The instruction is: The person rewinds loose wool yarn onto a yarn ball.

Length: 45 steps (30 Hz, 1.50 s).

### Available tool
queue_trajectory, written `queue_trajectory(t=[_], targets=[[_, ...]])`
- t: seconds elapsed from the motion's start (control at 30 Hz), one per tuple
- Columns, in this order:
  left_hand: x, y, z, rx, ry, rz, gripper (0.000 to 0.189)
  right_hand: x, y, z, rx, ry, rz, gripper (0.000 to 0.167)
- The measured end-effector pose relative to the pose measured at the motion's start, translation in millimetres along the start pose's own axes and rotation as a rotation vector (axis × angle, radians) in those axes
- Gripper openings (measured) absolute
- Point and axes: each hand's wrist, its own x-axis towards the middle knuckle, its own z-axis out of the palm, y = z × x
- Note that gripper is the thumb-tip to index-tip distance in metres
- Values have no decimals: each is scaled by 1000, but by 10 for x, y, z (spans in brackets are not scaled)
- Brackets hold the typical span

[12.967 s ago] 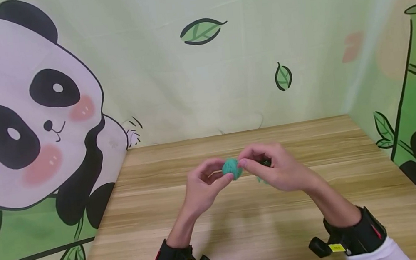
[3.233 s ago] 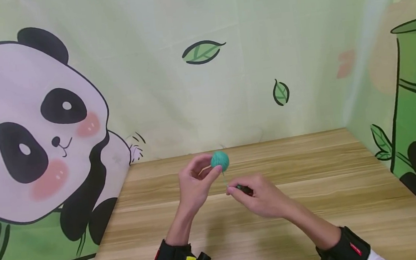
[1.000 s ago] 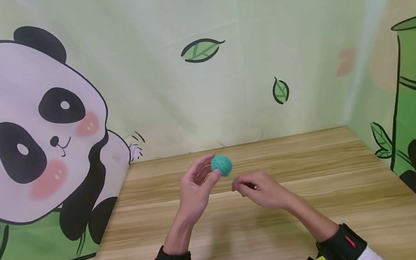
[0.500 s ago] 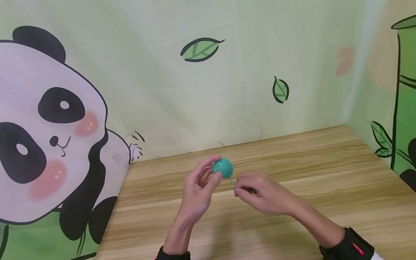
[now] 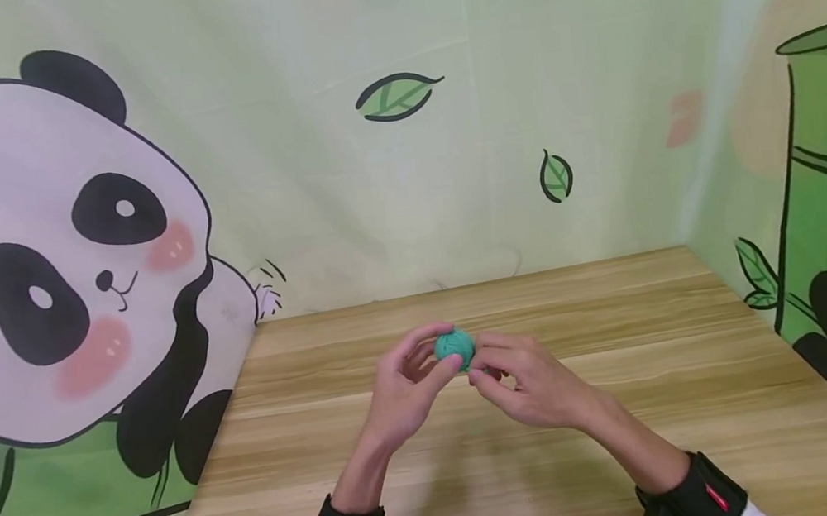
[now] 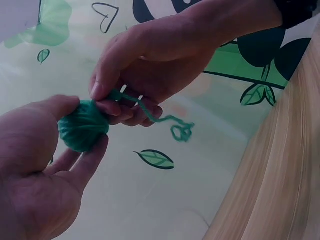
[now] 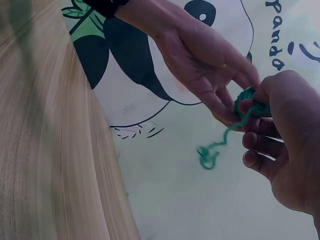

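Observation:
A small ball of teal yarn [image 5: 455, 349] is held above the table between the thumb and fingers of my left hand [image 5: 406, 392]. My right hand [image 5: 533, 379] is close against the ball's right side, its thumb and forefinger pinching the yarn strand. In the left wrist view a loose tail of yarn [image 6: 145, 110] runs out past the right fingers and ends in a small curled loop [image 6: 182, 132]. The right wrist view shows the same tail [image 7: 225, 136] hanging below the right fingers, where the ball is partly hidden behind them.
Beneath both hands lies a wood-grain table [image 5: 333, 357]. A pale green cloth backdrop [image 5: 476, 136] with a printed panda [image 5: 83, 240] and leaves stands behind it. Each wrist wears a black strap [image 5: 694, 493] with a small camera.
Half a second ago a short strand stretched between the ball and my right hand. Now the hands are together, the ball having moved slightly right and down with my left hand.

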Motion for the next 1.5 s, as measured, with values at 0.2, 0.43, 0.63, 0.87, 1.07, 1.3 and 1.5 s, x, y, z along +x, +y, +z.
queue_trajectory(t=[0.2,0.43,0.63,0.87,1.07,1.3,1.5], targets=[[23,-6,32,-13,122,-10,54,-8,-35,-2,-36,-18,-13,23],[36,1,44,-53,213,8,44,10,-124,-43,-80,-128,-33,21],[46,27,23,-149,253,-50,40,10,-110,-40,-212,-225,-46,25],[46,69,6,-223,271,-57,42,-38,-40,34,-393,-302,-120,25],[52,-3,30,-94,264,26,44,48,-218,-26,-200,-395,-98,27],[21,-102,48,-9,184,87,40,238,-338,-297,32,-343,36,22],[-7,-127,40,-43,126,73,40,345,-265,-444,176,-286,179,22]])
